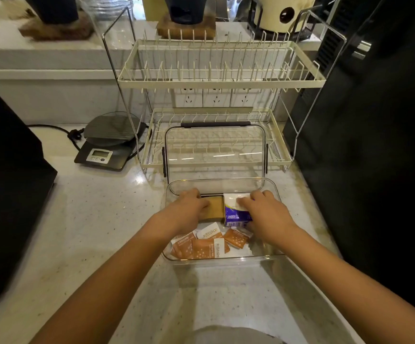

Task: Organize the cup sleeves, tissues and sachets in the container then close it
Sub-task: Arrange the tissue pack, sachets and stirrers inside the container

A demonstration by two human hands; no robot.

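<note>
My left hand (189, 207) lies palm down on the brown cup sleeves (215, 207) at the far side of the clear container (226, 259), fingers curled over their far edge; I cannot tell whether it grips them. My right hand (263, 211) wraps the white and purple tissue pack (236, 209), which stands just beside the sleeves, touching them. Nearer to me, 4 orange and white sachets (208, 243) lie loose and overlapping on the container floor. The clear lid (215, 155) stands upright behind the container, leaning against the lower tier of the cream dish rack (220, 80). A digital scale (107, 145) sits on the counter (89, 219), left of the rack.
</note>
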